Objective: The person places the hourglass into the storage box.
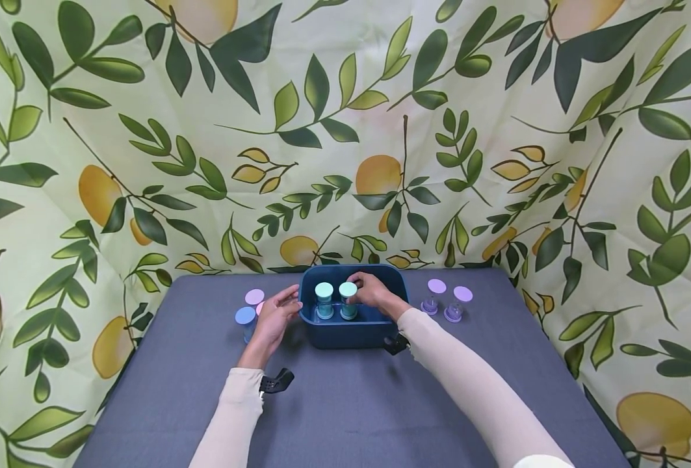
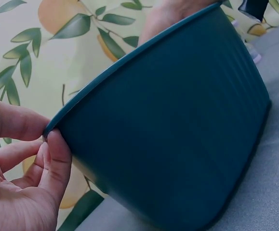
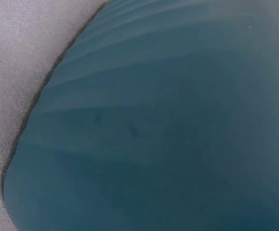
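Observation:
A dark blue plastic bin [image 1: 353, 337] stands at the back of the table. Inside it, two sand timers with mint-green caps stand upright side by side, a left timer [image 1: 324, 300] and a right timer [image 1: 348, 302]. My right hand [image 1: 370, 290] reaches over the bin and holds the right timer near its top with thumb and fingers. The left hand [image 1: 275, 317] is at the bin's left end; in the left wrist view its thumb and a finger pinch the bin's rim [image 2: 108, 71]. Only the bin's outer wall [image 3: 144, 125] and tabletop fill the right wrist view.
Two purple-capped timers [image 1: 437, 286] stand right of the bin. To its left, partly behind the left hand, are a blue-capped timer [image 1: 246, 316], a purple-capped one [image 1: 254, 298] and a pinkish cap. Grey cloth covers the table [image 1: 345, 403]; a leaf-patterned curtain [image 1: 333, 156] hangs behind.

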The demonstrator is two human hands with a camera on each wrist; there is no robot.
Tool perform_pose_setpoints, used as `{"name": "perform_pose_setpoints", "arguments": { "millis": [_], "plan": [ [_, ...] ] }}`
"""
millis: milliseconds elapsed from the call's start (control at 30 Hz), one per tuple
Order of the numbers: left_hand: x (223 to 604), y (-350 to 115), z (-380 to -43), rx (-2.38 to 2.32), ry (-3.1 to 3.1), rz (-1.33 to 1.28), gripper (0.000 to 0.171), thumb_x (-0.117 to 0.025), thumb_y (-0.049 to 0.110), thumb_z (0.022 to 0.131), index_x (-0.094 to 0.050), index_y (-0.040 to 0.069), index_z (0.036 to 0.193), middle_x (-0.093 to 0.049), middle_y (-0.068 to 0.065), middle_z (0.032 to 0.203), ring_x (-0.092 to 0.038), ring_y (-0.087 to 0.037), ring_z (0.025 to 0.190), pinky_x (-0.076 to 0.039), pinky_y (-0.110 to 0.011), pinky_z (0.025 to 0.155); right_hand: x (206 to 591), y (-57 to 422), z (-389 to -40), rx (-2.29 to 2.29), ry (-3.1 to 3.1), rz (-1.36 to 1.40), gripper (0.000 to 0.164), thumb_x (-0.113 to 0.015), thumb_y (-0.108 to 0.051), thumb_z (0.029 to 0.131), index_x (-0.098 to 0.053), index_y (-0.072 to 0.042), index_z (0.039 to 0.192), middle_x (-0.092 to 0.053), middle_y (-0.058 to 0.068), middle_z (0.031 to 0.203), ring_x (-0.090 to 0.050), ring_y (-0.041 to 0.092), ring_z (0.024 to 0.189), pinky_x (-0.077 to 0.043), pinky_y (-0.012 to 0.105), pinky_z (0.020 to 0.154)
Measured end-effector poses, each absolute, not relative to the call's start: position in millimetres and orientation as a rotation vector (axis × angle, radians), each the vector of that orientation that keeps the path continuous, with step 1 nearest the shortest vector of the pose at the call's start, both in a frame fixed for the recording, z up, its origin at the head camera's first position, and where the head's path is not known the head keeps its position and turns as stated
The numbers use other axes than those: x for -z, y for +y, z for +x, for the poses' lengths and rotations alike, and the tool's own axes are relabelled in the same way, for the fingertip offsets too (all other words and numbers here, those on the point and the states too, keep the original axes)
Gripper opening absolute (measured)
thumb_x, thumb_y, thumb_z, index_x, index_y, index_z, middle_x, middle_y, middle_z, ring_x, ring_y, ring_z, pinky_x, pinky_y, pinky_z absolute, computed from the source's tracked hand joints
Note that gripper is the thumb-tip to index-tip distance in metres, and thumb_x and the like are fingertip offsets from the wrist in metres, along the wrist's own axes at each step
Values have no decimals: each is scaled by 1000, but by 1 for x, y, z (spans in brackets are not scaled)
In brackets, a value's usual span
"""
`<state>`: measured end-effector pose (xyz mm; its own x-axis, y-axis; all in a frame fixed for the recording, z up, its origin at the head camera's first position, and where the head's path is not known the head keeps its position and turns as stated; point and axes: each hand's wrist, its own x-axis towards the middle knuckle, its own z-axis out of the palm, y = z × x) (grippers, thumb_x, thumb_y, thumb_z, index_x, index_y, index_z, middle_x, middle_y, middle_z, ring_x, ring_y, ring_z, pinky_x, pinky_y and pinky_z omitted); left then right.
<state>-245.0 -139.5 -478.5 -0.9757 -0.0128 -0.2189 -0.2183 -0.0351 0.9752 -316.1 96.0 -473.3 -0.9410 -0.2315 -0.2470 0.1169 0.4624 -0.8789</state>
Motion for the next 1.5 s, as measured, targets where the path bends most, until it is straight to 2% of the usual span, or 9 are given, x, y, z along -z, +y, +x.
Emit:
{"name": "perform_pose_setpoints", "arguments": {
  "millis": [467, 733, 1067, 1267, 1500],
  "plan": [
    [478, -139, -244, -2147, 2071, -295, 46, -57, 8, 95, -53, 15, 140, -52, -7, 139, -50, -25, 131, -42, -39, 105, 476, 94, -320, 1446, 2374, -75, 44, -72, 8, 80, -57, -6, 119, -66, 13, 113, -60, 22, 99, -53, 36, 89],
    [478, -138, -245, -2164, 2069, -275, 46, -57, 7, 95, -52, 13, 141, -51, -11, 140, -49, -27, 130, -42, -41, 105, 474, 93, -319, 1416, 2438, -78, 45, -72, 8, 79, -58, -7, 119, -66, 15, 116, -60, 24, 103, -52, 39, 92],
    [478, -137, -244, -2168, 2076, -269, 46, -57, 6, 94, -53, 12, 140, -51, -12, 139, -50, -27, 129, -44, -35, 97, 471, 97, -313, 1411, 2483, -60, 55, -77, 4, 75, -56, -8, 124, -66, 16, 121, -63, 27, 106, -52, 41, 91],
    [479, -137, -244, -2178, 2071, -254, 46, -58, 6, 94, -53, 12, 140, -51, -12, 138, -51, -28, 130, -44, -36, 98, 464, 103, -307, 1454, 2462, -79, 59, -80, 0, 75, -55, -9, 127, -65, 15, 123, -63, 26, 107, -52, 39, 90],
    [480, -138, -243, -2187, 2077, -273, 46, -58, 5, 94, -55, 12, 139, -53, -12, 136, -53, -27, 126, -46, -33, 95, 456, 111, -296, 1523, 2485, -144, 58, -80, -7, 78, -54, -9, 130, -61, 14, 131, -58, 30, 122, -51, 43, 95]
  ]
}}
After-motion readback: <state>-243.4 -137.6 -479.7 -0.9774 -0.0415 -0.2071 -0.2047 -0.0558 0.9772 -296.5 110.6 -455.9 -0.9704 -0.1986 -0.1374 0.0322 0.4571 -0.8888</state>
